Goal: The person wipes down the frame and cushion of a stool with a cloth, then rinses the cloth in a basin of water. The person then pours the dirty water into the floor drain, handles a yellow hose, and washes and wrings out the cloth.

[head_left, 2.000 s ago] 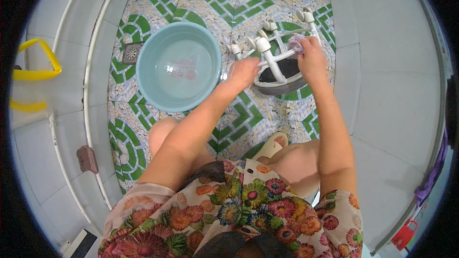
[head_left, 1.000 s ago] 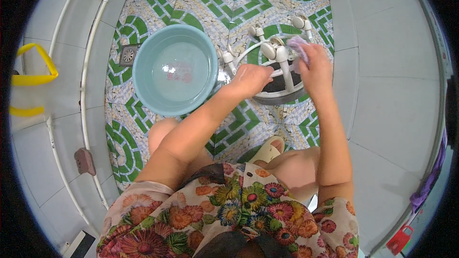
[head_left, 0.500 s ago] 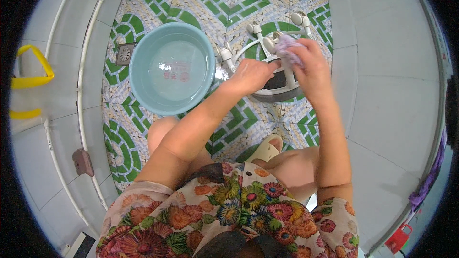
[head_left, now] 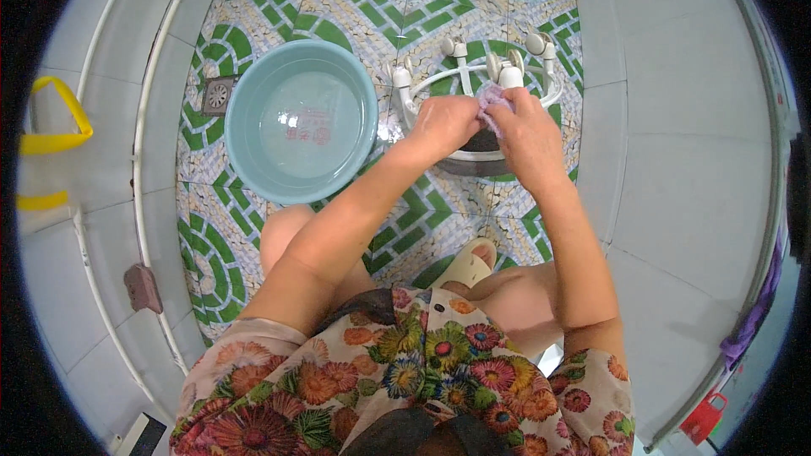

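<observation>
An upturned stool with a white tubular frame point(head_left: 438, 83), white casters point(head_left: 507, 70) and a dark, grey-rimmed seat point(head_left: 477, 165) rests on the tiled floor in front of me. My left hand point(head_left: 448, 128) is closed on the frame, its fingertips partly hidden. Pinched in my right hand point(head_left: 534, 142) is a light purple cloth point(head_left: 492, 103), pressed against the frame just below the nearest caster. The two hands almost touch. Between and beneath them, part of the seat and frame is hidden.
A light blue basin point(head_left: 237, 131) of water stands left of the stool, beside a floor drain point(head_left: 218, 96). White pipes point(head_left: 142, 118) run along the left wall, where yellow straps point(head_left: 59, 145) hang. My sandalled foot point(head_left: 470, 263) is near the stool's front.
My right hand has come down and left with the cloth, from the nearest caster to the frame beside my left hand. The stool has turned slightly, and its casters sit differently.
</observation>
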Available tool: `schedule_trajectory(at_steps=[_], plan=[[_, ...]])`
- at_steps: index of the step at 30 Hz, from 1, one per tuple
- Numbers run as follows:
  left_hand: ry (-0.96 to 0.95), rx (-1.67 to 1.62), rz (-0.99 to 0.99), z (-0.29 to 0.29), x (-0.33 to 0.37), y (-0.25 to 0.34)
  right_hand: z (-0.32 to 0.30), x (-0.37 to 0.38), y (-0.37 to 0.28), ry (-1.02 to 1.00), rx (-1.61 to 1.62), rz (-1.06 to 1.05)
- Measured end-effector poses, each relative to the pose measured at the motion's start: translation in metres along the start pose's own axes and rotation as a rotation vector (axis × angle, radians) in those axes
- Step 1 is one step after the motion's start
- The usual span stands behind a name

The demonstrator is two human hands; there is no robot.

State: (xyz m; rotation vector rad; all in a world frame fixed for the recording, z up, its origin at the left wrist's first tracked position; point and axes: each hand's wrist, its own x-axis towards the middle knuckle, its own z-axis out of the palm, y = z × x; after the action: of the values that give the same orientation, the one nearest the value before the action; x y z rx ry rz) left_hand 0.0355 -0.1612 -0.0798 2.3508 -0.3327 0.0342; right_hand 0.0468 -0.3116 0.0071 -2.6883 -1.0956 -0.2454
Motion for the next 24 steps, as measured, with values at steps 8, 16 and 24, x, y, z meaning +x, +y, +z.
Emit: schedule_trajectory(at_steps=[8,16,24], plan=[[0.076,0.032,0.015,0.018,-0.006,-0.042,-0.004,-0.006,0.029,0.088,-0.178,0.249],[0.181,0.064,0.065,0.016,-0.002,-0.011,0.024,-0.010,0.000,-0.011,0.011,0.067],[-0.003,0.026,-0.034,-0.001,0.000,0.013,0.024,-0.011,0.062,0.035,0.031,0.318]])
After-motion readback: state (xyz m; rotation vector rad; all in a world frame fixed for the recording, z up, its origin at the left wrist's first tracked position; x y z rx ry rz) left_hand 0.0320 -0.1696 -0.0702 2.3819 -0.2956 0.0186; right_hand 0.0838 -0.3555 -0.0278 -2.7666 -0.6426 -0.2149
